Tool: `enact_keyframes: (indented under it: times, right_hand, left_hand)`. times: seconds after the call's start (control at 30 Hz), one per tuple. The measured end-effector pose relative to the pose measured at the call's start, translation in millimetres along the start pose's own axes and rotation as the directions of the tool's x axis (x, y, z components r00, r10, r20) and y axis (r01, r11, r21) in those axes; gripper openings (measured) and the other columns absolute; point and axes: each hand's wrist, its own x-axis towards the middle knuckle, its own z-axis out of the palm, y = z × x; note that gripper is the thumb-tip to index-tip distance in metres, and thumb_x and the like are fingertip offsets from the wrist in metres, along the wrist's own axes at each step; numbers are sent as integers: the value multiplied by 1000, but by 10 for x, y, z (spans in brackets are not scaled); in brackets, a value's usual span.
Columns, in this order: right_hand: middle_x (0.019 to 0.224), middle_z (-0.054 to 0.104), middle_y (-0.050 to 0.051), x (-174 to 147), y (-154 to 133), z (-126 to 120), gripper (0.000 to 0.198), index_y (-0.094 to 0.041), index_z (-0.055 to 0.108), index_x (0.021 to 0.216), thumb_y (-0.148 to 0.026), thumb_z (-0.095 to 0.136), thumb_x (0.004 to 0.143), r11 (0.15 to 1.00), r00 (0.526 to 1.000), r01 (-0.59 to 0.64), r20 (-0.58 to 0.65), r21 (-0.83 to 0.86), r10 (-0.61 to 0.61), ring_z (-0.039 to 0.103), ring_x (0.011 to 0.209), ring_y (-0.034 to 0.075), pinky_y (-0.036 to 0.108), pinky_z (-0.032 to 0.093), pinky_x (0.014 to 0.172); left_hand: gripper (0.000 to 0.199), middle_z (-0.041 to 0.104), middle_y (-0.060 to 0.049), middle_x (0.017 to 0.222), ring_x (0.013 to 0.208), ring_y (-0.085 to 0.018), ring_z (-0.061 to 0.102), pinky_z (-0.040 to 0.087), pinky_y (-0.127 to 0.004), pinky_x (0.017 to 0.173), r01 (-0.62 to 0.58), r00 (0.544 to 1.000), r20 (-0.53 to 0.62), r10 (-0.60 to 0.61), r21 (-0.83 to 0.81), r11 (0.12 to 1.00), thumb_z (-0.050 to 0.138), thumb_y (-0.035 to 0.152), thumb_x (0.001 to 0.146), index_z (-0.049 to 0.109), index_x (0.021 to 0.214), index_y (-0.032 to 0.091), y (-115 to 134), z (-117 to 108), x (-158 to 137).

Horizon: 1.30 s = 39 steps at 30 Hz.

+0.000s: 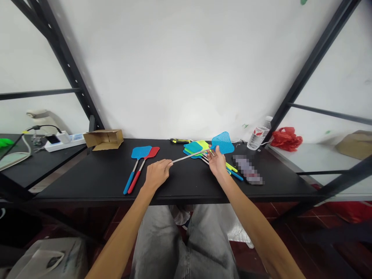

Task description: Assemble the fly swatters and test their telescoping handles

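A blue fly swatter (223, 143) with an extended metal rod is held across the table between my hands. My left hand (158, 172) is closed around its handle end, which the fingers hide. My right hand (216, 161) pinches the rod just below the blue mesh head. Beneath and behind the rod lies a pile of blue and yellow-green fly swatters (194, 147), their handles pointing right. Left of my left hand, a blue fly swatter (141, 152) and a red fly swatter (153, 152) lie side by side, handles toward me.
On the black table (186, 190) are an open cardboard box (104, 139), a yellow-black utility knife (180, 141), a water bottle (259, 133) and a blurred-out flat object (248, 169). A power strip (65, 142) sits left; a red plastic bag (286, 139) lies right. Black frame posts rise on both sides.
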Motion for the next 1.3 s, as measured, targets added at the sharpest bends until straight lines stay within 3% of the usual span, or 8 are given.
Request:
enact_keyframes:
  times: [0.3, 0.47, 0.7, 1.0, 1.1, 1.2, 1.3]
  right_hand:
    - [86, 77, 3, -13, 116, 33, 26, -20, 66, 77, -38, 83, 71, 997, 997, -77, 31, 31, 76, 72, 74, 15, 24, 58, 65]
    - [93, 77, 5, -144, 170, 120, 26, -19, 70, 83, -41, 80, 74, 993, 981, -103, 159, -57, 111, 73, 76, 16, 24, 58, 68]
    - [91, 77, 4, -226, 207, 210, 26, -19, 71, 85, -41, 80, 73, 989, 973, -106, 195, -107, 126, 73, 74, 16, 24, 57, 67]
    - [92, 77, 6, -156, 214, 175, 28, -18, 70, 84, -42, 79, 74, 979, 964, -141, 205, -145, 170, 74, 73, 17, 25, 59, 65]
    - [88, 77, 5, -142, 204, 169, 27, -18, 69, 80, -40, 81, 72, 978, 969, -152, 173, -140, 176, 73, 71, 16, 24, 59, 63]
    - [88, 77, 5, -128, 189, 148, 26, -18, 68, 80, -40, 81, 73, 991, 983, -95, 150, -91, 108, 73, 72, 16, 24, 59, 66]
    - [88, 77, 5, -113, 189, 116, 27, -19, 69, 81, -41, 81, 73, 995, 990, -55, 123, -85, 65, 73, 73, 16, 26, 60, 68]
  left_hand:
    - [33, 74, -6, 105, 95, -21, 67, 41, -28, 72, 0, 997, 81, 1, -14, 1000, 39, 36, 99, 69, 108, 25, 34, 14, 29]
    - [32, 73, -5, 95, 84, -20, 67, 37, -28, 66, 15, 993, 118, -8, -52, 999, 38, 34, 99, 69, 99, 25, 271, 51, 104]
    - [34, 72, -6, 89, 79, -20, 65, 34, -27, 65, 37, 992, 123, -20, -134, 990, 35, 35, 100, 65, 89, 24, 577, 142, 233]
    - [37, 70, -6, 85, 77, -18, 64, 39, -25, 70, -11, 989, 140, 49, -261, 965, 33, 36, 101, 65, 89, 22, 531, 169, 262]
    - [32, 71, -6, 90, 83, -19, 66, 40, -25, 73, -52, 980, 164, 109, -316, 947, 38, 39, 100, 66, 101, 23, 479, 160, 247]
    - [33, 72, -7, 100, 91, -22, 67, 41, -27, 73, 0, 983, 180, 45, -240, 971, 44, 45, 97, 63, 114, 25, 422, 142, 195]
    - [35, 72, -7, 91, 87, -24, 67, 38, -28, 67, 54, 977, 212, -28, -115, 992, 38, 47, 98, 65, 102, 25, 396, 131, 148]
